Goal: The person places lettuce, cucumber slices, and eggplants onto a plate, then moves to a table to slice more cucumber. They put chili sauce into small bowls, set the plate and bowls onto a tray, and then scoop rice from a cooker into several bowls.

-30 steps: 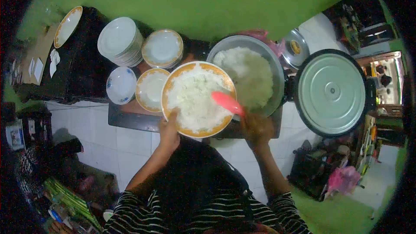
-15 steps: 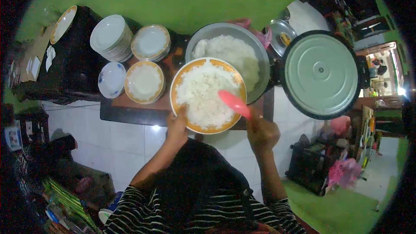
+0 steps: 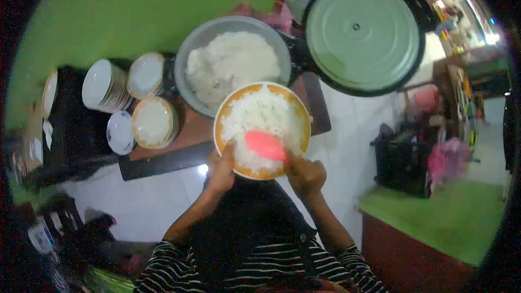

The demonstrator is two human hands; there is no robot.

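White rice (image 3: 260, 111) fills a plate (image 3: 221, 125) with an orange-gold patterned rim, held up in front of my body. My left hand (image 3: 221, 171) grips its lower left edge, thumb over the rim. In my closed right hand (image 3: 305, 173) is a pink rice paddle (image 3: 263, 145), its blade lying over the rice near the front of the plate. Just behind the plate stands a big grey pot (image 3: 182, 78) with more rice (image 3: 233, 62) inside; the plate overlaps its near rim in this view.
Stacked white plates (image 3: 100, 84) and gold-rimmed plates (image 3: 146, 76) stand left of the pot on the brown table (image 3: 190, 135), beside a blue-patterned plate (image 3: 120, 133). A large round green lid (image 3: 363, 38) with a black edge lies at the right. Pink plastic (image 3: 277, 17) shows behind the pot.
The view has turned toward the right. The paddle has moved from the plate's right side to its front middle, my right hand coming closer to the left one. The plate is farther from the pot.
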